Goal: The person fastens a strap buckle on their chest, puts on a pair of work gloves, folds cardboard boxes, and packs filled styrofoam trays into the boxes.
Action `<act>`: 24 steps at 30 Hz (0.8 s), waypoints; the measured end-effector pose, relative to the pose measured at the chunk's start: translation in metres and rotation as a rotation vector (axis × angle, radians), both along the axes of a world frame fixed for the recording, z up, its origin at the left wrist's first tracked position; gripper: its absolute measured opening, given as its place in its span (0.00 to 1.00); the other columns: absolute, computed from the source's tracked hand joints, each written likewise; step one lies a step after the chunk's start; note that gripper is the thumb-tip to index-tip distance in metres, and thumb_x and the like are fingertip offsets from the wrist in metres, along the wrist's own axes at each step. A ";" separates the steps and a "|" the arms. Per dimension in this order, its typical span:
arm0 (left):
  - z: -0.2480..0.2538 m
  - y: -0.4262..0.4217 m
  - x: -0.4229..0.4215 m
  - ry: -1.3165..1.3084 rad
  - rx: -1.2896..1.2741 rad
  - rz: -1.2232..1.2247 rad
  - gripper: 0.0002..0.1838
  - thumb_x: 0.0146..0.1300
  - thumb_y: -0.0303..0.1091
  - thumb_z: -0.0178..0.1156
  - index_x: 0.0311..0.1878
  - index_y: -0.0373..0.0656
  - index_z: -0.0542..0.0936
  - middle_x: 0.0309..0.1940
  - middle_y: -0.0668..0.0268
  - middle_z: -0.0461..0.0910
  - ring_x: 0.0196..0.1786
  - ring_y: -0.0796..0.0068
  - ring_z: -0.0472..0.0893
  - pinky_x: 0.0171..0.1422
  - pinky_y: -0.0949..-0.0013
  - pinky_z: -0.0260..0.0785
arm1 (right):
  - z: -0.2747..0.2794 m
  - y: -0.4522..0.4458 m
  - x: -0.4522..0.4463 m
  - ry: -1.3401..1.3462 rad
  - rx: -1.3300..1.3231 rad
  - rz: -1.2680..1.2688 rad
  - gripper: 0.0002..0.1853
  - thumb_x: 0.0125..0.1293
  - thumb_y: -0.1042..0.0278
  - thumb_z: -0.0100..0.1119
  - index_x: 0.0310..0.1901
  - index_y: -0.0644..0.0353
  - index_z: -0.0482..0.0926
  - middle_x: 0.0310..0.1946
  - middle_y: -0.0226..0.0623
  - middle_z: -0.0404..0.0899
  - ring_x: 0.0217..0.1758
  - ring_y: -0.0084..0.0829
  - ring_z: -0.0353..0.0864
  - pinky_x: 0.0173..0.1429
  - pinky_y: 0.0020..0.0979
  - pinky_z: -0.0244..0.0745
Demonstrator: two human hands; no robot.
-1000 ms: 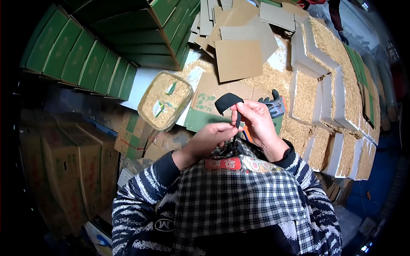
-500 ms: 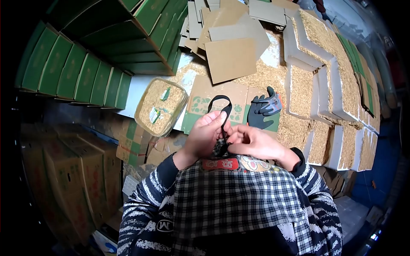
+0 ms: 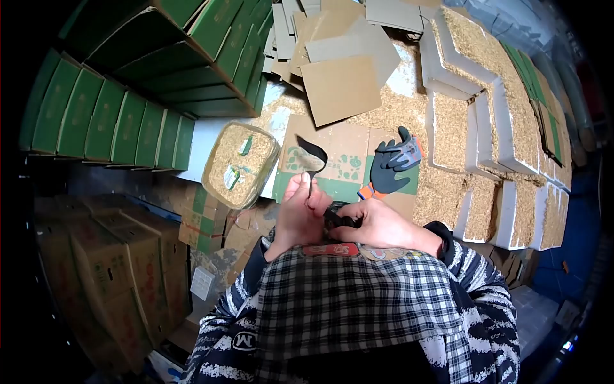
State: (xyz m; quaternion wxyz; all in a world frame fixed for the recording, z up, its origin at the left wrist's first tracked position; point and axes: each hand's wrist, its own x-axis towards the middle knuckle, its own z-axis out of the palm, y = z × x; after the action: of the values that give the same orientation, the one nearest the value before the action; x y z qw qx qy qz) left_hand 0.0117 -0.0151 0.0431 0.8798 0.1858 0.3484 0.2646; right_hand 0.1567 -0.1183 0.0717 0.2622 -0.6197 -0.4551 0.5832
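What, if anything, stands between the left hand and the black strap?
Nothing visible does: the left hand pinches the black strap, whose loose end curls above the fingertips. The gloves lie apart on the cardboard, clear of both.

The left hand (image 3: 299,217) pinches a black strap (image 3: 313,152), and its loose end curves upward. The right hand (image 3: 382,224) has its fingers around a black piece (image 3: 341,219), partly hidden, just above the checked apron (image 3: 358,294). Beyond the hands, two grey gloves (image 3: 389,173) lie on flat cardboard (image 3: 329,131), between a plastic tub (image 3: 273,165) and white boxes (image 3: 505,217).
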 end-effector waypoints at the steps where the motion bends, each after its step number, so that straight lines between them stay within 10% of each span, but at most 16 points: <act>1: -0.001 0.000 -0.001 0.002 0.001 -0.004 0.10 0.78 0.38 0.39 0.40 0.47 0.66 0.17 0.72 0.60 0.20 0.80 0.59 0.36 0.73 0.61 | 0.001 -0.001 0.000 0.026 0.050 -0.020 0.15 0.61 0.57 0.64 0.37 0.63 0.83 0.23 0.40 0.82 0.24 0.27 0.78 0.35 0.31 0.74; 15: -0.025 0.001 -0.025 -0.100 -0.182 0.045 0.09 0.77 0.40 0.45 0.39 0.48 0.67 0.20 0.72 0.63 0.24 0.78 0.61 0.33 0.73 0.56 | -0.003 0.005 0.000 0.005 -0.001 0.101 0.16 0.62 0.54 0.64 0.37 0.61 0.83 0.26 0.40 0.81 0.30 0.29 0.80 0.41 0.31 0.75; 21: -0.007 0.026 0.008 0.039 0.339 -0.195 0.11 0.76 0.38 0.47 0.41 0.43 0.73 0.32 0.67 0.77 0.34 0.79 0.76 0.45 0.76 0.69 | -0.015 0.023 -0.005 0.881 -0.186 -0.291 0.10 0.74 0.66 0.53 0.41 0.64 0.78 0.31 0.29 0.78 0.37 0.18 0.78 0.46 0.20 0.73; 24: -0.004 0.028 0.005 -0.011 0.320 -0.276 0.10 0.76 0.36 0.47 0.47 0.40 0.74 0.40 0.61 0.81 0.43 0.76 0.80 0.51 0.74 0.73 | -0.006 0.024 -0.002 0.907 -0.257 -0.503 0.13 0.77 0.62 0.48 0.43 0.64 0.76 0.31 0.30 0.78 0.37 0.23 0.81 0.46 0.23 0.77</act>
State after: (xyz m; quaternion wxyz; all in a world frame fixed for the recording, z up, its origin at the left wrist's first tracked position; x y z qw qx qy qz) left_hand 0.0164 0.0127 0.0393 0.8688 0.3678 0.2685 0.1944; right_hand 0.1544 -0.0938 0.0660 0.4860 -0.4226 -0.0584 0.7628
